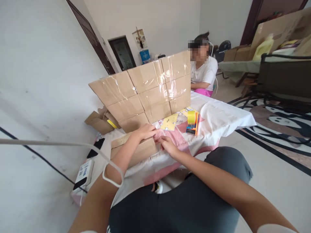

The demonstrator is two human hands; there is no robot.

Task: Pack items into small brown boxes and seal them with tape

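Note:
My left hand [146, 131] lies over the top of a closed cardboard box [141, 153], its fingers stretched toward the right end. Just right of that end, my right hand [165, 142] is held with bent fingers; whether something small is between them is too small to tell. Behind the box stands a tall wall of taped cardboard boxes [154, 92], shiny with clear tape. A tape dispenser [192, 124] with a yellow roll rests on the cloth to the right, beside yellow patterned sheets [169, 123].
A white and pink cloth [225, 113] covers the table. An open cardboard box [100, 123] stands at the left, near a white power device [84, 173]. Beyond the table sits a person in a white shirt [205, 69]. A white cable crosses above my left arm.

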